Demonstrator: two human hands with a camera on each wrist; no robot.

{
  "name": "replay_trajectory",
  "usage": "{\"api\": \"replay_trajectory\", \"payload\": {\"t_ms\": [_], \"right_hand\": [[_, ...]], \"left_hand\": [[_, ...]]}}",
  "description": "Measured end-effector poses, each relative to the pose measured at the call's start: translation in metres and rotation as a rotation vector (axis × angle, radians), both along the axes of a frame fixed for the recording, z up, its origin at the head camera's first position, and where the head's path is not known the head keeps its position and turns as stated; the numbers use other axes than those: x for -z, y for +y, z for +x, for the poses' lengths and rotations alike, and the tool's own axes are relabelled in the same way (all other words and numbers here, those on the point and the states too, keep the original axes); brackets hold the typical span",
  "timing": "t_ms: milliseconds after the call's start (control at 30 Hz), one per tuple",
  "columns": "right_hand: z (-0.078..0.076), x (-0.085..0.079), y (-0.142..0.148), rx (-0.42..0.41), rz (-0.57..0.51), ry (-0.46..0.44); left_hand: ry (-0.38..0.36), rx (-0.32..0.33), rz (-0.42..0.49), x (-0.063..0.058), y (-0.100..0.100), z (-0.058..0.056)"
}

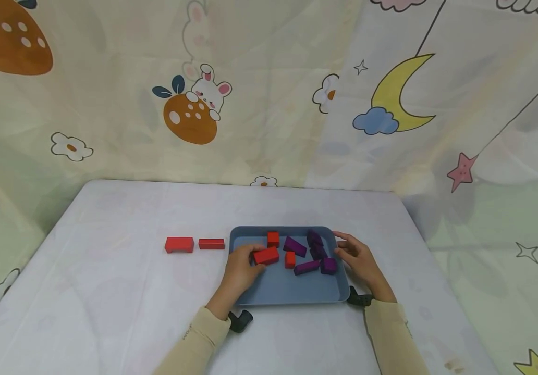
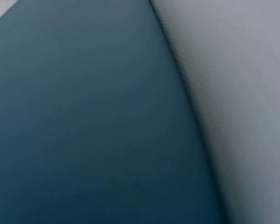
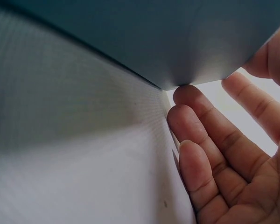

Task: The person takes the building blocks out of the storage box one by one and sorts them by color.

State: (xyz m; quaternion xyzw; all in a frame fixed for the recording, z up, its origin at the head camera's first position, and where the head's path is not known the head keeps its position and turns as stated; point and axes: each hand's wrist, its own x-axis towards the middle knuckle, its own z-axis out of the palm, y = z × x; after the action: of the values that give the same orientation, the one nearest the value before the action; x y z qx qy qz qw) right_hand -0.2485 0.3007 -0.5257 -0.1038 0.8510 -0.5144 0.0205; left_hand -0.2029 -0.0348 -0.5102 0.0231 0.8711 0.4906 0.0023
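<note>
- Fingers of the left hand [image 1: 242, 269] pinch one end of a long red block [image 1: 268, 255] — thumb near the front, fingertips behind.
- That block is over the left half of the blue tray [image 1: 292, 294], a little tipped; I cannot tell if it touches the tray's floor.
- Fingers of the right hand [image 1: 359, 260] grab no block. They are stretched out, not clenched, and their tips touch the tray's right side.
- Just by the held block, inside the tray, are two small ones: an upper red block [image 1: 273, 239] toward the tray's back and a lower red block [image 1: 290, 260] near its middle.
- Purple blocks [image 1: 294, 247] lie in a loose bunch in the tray's right half.
- Outside the tray, off its left side, a thin red block [image 1: 211, 244] sits near it, and a notched red block [image 1: 179, 246] sits farther out.
- Under the tray is a white tablecloth [image 1: 109, 291]; behind it hangs a picture cloth [image 1: 269, 104] with a moon and a bunny.
- My guess: the step in hand is moving this one red block at the tray while the right hand steadies it — I can't tell if the block is going down or up. The next move calls for a firm pinch and a soft touch, so the small blocks don't get bumped.
</note>
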Motion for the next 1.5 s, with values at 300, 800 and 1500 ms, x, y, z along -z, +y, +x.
{"api": "replay_trajectory", "payload": {"t_ms": [300, 800, 1500], "right_hand": [[-0.003, -0.003, -0.001, 0.001, -0.004, 0.013], [-0.008, -0.006, -0.002, 0.0, -0.027, 0.031], [0.007, -0.001, -0.001, 0.003, -0.01, 0.042]], "left_hand": [[-0.018, 0.042, 0.099, -0.016, -0.006, 0.002], [-0.019, 0.266, 0.167, -0.061, -0.083, -0.004], [0.042, 0.069, -0.136, -0.063, -0.225, 0.008]]}}
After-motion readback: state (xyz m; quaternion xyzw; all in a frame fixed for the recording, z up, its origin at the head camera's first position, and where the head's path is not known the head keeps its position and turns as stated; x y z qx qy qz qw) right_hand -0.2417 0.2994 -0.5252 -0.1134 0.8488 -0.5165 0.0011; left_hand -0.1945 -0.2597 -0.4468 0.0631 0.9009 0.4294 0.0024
